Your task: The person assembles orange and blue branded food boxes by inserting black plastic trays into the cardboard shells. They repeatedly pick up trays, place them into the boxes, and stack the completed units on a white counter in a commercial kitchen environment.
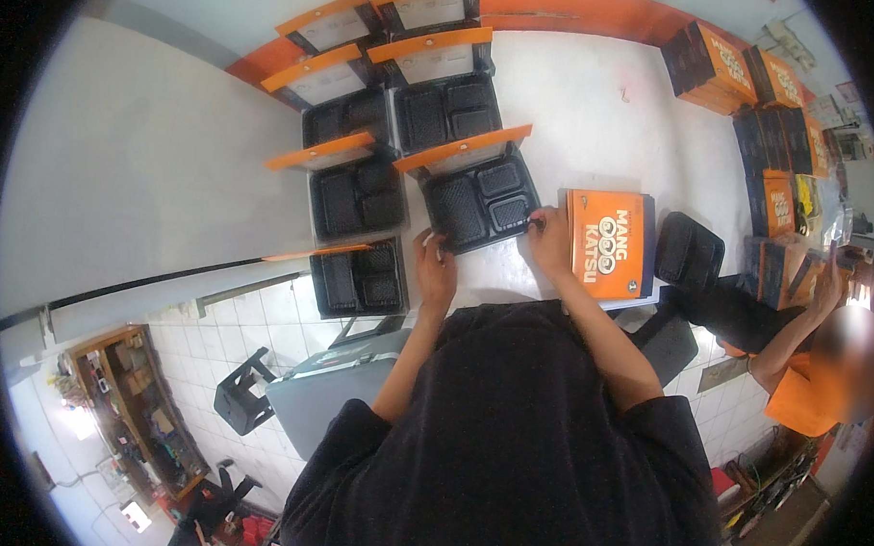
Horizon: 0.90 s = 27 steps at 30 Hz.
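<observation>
A black plastic food tray [466, 205] with several compartments lies on the white table in front of me, an orange-edged cardboard lid [463, 151] standing up along its far side. My left hand [436, 273] has its fingers closed at the tray's near left corner. At the near right corner, my right hand [551, 242] pinches the rim. Just right of that hand is a stack of flat orange cardboard sleeves [606, 245]. More black trays [358, 198] with raised cardboard lids stand in two rows to the left and beyond.
Upside-down black trays [688, 251] sit right of the sleeves. Stacked orange and black boxes [711, 69] line the table's far right. A co-worker in orange [806, 392] reaches in at the right. Below the table edge are a grey bin [332, 375] and a black stool [245, 391].
</observation>
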Each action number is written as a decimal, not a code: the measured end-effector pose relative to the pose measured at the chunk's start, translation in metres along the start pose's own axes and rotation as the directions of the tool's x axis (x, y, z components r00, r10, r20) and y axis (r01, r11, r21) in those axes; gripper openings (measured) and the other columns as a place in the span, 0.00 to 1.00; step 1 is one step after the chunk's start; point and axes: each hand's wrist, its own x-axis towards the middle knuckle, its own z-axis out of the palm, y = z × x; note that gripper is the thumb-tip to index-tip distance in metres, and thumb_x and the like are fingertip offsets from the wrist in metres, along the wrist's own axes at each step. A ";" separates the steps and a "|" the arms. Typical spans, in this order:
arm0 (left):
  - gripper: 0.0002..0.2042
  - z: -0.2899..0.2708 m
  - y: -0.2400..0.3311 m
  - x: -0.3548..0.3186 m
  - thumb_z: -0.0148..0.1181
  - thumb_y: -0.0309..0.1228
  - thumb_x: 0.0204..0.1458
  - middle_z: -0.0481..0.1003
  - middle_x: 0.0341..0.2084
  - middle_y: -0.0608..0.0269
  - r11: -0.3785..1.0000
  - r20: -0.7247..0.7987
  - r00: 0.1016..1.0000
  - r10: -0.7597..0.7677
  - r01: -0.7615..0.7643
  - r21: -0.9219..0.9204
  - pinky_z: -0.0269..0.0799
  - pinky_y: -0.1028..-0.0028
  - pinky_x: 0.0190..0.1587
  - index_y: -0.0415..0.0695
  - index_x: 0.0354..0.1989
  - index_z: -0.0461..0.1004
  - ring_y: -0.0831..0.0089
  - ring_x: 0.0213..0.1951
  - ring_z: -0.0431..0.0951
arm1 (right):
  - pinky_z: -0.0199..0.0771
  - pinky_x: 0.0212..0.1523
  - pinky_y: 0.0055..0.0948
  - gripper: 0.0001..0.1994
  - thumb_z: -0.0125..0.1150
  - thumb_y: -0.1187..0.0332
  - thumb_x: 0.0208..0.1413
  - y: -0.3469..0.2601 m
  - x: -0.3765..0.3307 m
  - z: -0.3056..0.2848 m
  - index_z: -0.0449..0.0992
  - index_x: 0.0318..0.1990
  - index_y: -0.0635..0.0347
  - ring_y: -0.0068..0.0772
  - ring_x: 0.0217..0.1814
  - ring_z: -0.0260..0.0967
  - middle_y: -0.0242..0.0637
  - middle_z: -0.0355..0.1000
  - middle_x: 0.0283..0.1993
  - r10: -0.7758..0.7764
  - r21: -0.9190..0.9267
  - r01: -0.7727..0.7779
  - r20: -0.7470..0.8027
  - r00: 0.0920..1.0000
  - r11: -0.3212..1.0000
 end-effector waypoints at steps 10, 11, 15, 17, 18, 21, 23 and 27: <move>0.15 -0.009 -0.012 0.010 0.53 0.20 0.56 0.71 0.55 0.45 0.985 0.018 0.999 -0.030 0.027 0.172 0.71 0.53 0.58 0.38 0.52 0.74 0.42 0.60 0.70 | 0.74 0.45 0.41 0.14 0.62 0.81 0.50 -0.008 -0.002 -0.001 0.73 0.46 0.63 0.46 0.44 0.71 0.46 0.69 0.43 -0.009 0.072 0.009 -0.001 1.000 0.997; 0.15 -0.011 -0.012 0.011 0.54 0.20 0.56 0.71 0.55 0.46 0.984 0.019 0.999 -0.048 0.044 0.171 0.72 0.54 0.57 0.38 0.51 0.74 0.43 0.59 0.70 | 0.74 0.45 0.41 0.15 0.62 0.81 0.49 -0.012 0.000 -0.003 0.73 0.46 0.63 0.46 0.44 0.71 0.46 0.70 0.42 0.019 0.046 -0.020 0.024 1.000 0.999; 0.14 -0.016 -0.015 0.018 0.54 0.18 0.54 0.70 0.56 0.48 0.954 0.032 0.997 0.071 -0.077 0.289 0.72 0.55 0.58 0.38 0.49 0.77 0.46 0.58 0.72 | 0.73 0.42 0.42 0.12 0.60 0.80 0.48 -0.025 0.004 0.003 0.71 0.42 0.63 0.46 0.39 0.71 0.45 0.69 0.35 0.090 0.091 -0.091 0.008 0.996 0.992; 0.15 -0.018 -0.015 0.025 0.56 0.20 0.55 0.70 0.57 0.49 0.914 0.131 0.983 0.129 -0.169 0.368 0.68 0.53 0.61 0.39 0.51 0.77 0.46 0.59 0.71 | 0.72 0.41 0.42 0.10 0.58 0.80 0.48 -0.036 0.005 0.001 0.70 0.40 0.63 0.46 0.37 0.71 0.46 0.69 0.33 0.110 0.040 -0.111 0.031 0.993 0.993; 0.16 -0.019 -0.007 0.030 0.57 0.23 0.56 0.70 0.57 0.49 0.904 0.213 0.971 0.111 -0.188 0.384 0.67 0.52 0.63 0.40 0.53 0.76 0.46 0.61 0.69 | 0.71 0.40 0.43 0.10 0.58 0.80 0.48 -0.036 0.005 0.004 0.70 0.39 0.63 0.46 0.36 0.70 0.47 0.69 0.34 0.107 0.026 -0.107 0.029 0.994 0.994; 0.22 -0.004 0.025 0.038 0.61 0.32 0.57 0.64 0.64 0.48 0.918 0.297 0.915 0.272 -0.339 0.204 0.58 0.44 0.67 0.43 0.60 0.72 0.43 0.67 0.61 | 0.69 0.39 0.45 0.09 0.56 0.79 0.48 -0.038 0.007 0.012 0.69 0.39 0.64 0.49 0.37 0.69 0.49 0.68 0.35 0.094 0.032 -0.095 0.029 0.995 0.995; 0.26 0.011 0.035 0.041 0.62 0.38 0.57 0.56 0.70 0.48 0.897 0.334 0.882 0.331 -0.404 0.180 0.53 0.38 0.69 0.47 0.65 0.70 0.39 0.71 0.55 | 0.68 0.40 0.47 0.11 0.55 0.79 0.48 -0.038 0.008 0.015 0.68 0.40 0.64 0.53 0.38 0.67 0.50 0.67 0.36 0.093 0.107 -0.097 0.039 0.995 0.990; 0.31 0.031 0.022 0.053 0.55 0.52 0.61 0.42 0.78 0.53 0.851 0.497 0.840 0.217 -0.412 0.325 0.44 0.29 0.69 0.57 0.72 0.62 0.35 0.74 0.45 | 0.68 0.40 0.47 0.11 0.55 0.79 0.49 -0.037 0.007 0.017 0.68 0.41 0.64 0.52 0.39 0.67 0.51 0.67 0.37 0.094 0.103 -0.098 0.044 0.995 0.990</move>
